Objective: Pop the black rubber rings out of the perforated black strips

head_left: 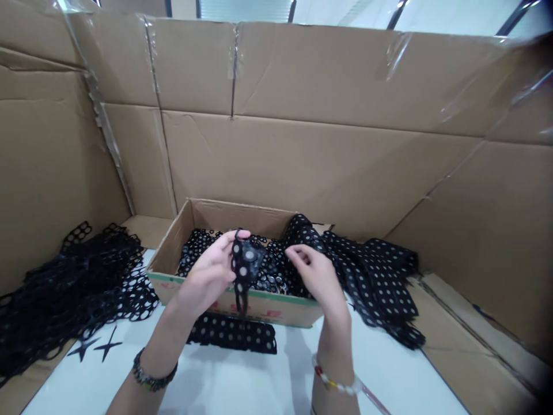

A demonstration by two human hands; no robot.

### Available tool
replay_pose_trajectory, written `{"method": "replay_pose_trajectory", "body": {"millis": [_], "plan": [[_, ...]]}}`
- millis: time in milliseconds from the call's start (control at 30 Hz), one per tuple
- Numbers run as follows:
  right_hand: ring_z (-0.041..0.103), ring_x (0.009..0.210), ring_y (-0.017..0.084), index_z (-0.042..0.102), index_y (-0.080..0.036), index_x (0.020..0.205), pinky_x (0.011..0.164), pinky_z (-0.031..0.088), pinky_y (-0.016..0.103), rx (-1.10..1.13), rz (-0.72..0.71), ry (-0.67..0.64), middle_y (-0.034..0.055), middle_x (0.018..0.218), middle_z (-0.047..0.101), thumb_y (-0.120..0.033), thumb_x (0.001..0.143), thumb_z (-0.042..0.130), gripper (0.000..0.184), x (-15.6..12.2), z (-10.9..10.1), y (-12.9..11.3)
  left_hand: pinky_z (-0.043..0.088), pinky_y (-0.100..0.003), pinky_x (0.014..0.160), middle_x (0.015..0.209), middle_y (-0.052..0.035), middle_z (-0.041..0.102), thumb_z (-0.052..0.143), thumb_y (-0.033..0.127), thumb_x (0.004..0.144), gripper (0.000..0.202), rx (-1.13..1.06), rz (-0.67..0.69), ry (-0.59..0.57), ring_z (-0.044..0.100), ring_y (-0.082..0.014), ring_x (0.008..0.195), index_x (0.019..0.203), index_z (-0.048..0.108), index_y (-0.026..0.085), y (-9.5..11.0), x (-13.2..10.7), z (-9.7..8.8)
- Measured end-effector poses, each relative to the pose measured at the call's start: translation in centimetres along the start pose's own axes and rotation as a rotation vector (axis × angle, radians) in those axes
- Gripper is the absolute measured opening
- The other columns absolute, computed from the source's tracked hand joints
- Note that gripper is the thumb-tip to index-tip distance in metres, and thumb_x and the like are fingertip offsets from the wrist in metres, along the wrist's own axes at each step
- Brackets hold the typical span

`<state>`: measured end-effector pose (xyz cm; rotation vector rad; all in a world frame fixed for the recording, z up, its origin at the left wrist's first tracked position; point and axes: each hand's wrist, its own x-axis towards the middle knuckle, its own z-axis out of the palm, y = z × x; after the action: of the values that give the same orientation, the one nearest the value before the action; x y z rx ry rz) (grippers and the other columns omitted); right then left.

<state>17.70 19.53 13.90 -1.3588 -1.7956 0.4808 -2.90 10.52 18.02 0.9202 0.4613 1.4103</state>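
Black mesh strip [244, 266], hands [207, 274] [313, 275] raised apart

The frame's bottom edge cut off both forearms [149, 374], the left hand [207, 274] hid part of the black perforated strip [244, 265], and the carton's red print [254, 314] was unreadably blurred.

The white counter [242, 383] was inspected. An open cardboard box [235, 306] stands directly below the left fingers [224, 245] and right fingers [300, 256]. Nearer the viewer than the fingers, a strip of black perforated sheet [233, 333] lies against the box front. Well left of the left fingers is a heaped pile of black perforated mesh [73, 288], with two small black star-shaped pieces [95, 346] beside it. Right of the right fingers, a bunched black perforated sheet [371, 282] rests against the box. Flattened cardboard [466, 328] covers the counter's right side.
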Motion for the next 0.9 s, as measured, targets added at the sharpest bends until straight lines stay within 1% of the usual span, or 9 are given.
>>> {"method": "replay_pose_trajectory", "body": {"millis": [33,100,200,267,367,500,633,800,900], "plan": [[0.051,0.075,0.019,0.061,-0.019,0.091,0.07,0.036,0.032,-0.059,-0.043,-0.006,0.004,0.082,0.058,-0.045,0.078,0.053,0.031,-0.1,0.6,-0.7,0.042,-0.025,0.08,0.108,-0.0059,0.053,0.058,0.004,0.061,0.057,0.051,-0.005,-0.007,0.051,-0.0178,0.095,0.115,0.05,0.02,-0.3,0.1,0.1],[0.049,0.09,0.021,0.055,-0.02,0.105,0.079,0.035,0.035,-0.086,-0.147,0.1,0.0068,0.101,0.054,-0.042,0.08,0.052,0.034,-0.6,1.3,-2.5,0.04,-0.027,0.088,0.119,-0.0057,0.05,0.059,0.008,0.069,0.06,0.153,-0.015,-0.011,0.048,-0.0189,0.106,0.124,0.042,0.025,-0.8,0.3,0.2],[0.048,0.089,0.018,0.051,-0.019,0.099,0.079,0.036,0.031,0.085,-0.29,0.219,0.006,0.097,0.052,-0.035,0.089,0.037,0.024,-1.8,1.2,-5.2,0.039,-0.028,0.089,0.116,-0.0064,0.052,0.056,0.015,0.077,0.058,0.315,-0.023,-0.017,0.05,-0.0184,0.105,0.129,0.034,0.027,-1.4,0.6,0.1],[0.047,0.077,0.015,0.047,-0.02,0.084,0.071,0.035,0.028,0.132,-0.354,0.175,0.0029,0.082,0.049,-0.034,0.091,0.033,0.022,-2.5,0.9,-6.5,0.041,-0.026,0.084,0.108,-0.0063,0.055,0.054,0.018,0.079,0.055,0.453,-0.034,-0.022,0.054,-0.0174,0.097,0.129,0.034,0.025,-1.7,0.7,-0.1],[0.04,0.067,0.015,0.037,-0.02,0.069,0.064,0.03,0.028,-0.035,-0.378,0.053,-0.0003,0.068,0.043,-0.039,0.087,0.041,0.027,-3.0,1.2,-7.1,0.041,-0.024,0.077,0.098,-0.0052,0.056,0.053,0.021,0.08,0.042,0.686,-0.052,-0.012,0.054,-0.0161,0.085,0.12,0.04,0.022,-2.0,0.6,-0.6],[0.037,0.063,0.014,0.032,-0.019,0.061,0.061,0.027,0.027,-0.174,-0.402,-0.118,-0.0016,0.061,0.041,-0.041,0.084,0.047,0.035,-2.6,2.3,-6.7,0.039,-0.025,0.073,0.087,-0.0013,0.051,0.047,0.024,0.083,0.016,0.932,-0.072,-0.023,0.049,-0.0146,0.081,0.096,0.039,0.02,-2.0,0.3,-1.4],[0.037,0.062,0.013,0.033,-0.018,0.059,0.06,0.027,0.026,-0.056,-0.449,-0.249,-0.0013,0.059,0.041,-0.034,0.09,0.037,0.036,-2.6,2.7,-6.7,0.039,-0.024,0.068,0.076,0.0032,0.044,0.043,0.026,0.084,0.012,1.009,-0.131,-0.083,0.045,-0.0118,0.071,0.088,0.033,0.02,-1.2,0.1,-1.7],[0.037,0.055,0.01,0.039,-0.018,0.058,0.053,0.028,0.024,0.363,-0.316,-0.322,-0.0022,0.056,0.039,-0.038,0.091,0.032,0.039,-2.8,3.0,-6.5,0.041,-0.022,0.061,0.072,0.0039,0.047,0.045,0.028,0.084,0.013,0.855,-0.2,-0.234,0.049,-0.0104,0.065,0.09,0.036,0.02,-0.5,0.1,-1.2],[0.032,0.048,0.009,0.041,-0.018,0.06,0.046,0.025,0.023,0.627,-0.126,-0.222,-0.0037,0.053,0.036,-0.045,0.088,0.036,0.04,-2.2,3.2,-6.0,0.044,-0.022,0.058,0.071,0.0014,0.054,0.042,0.03,0.085,0.014,0.853,-0.211,-0.256,0.053,-0.0103,0.06,0.083,0.045,0.017,-0.6,0.3,-1.0]]}}
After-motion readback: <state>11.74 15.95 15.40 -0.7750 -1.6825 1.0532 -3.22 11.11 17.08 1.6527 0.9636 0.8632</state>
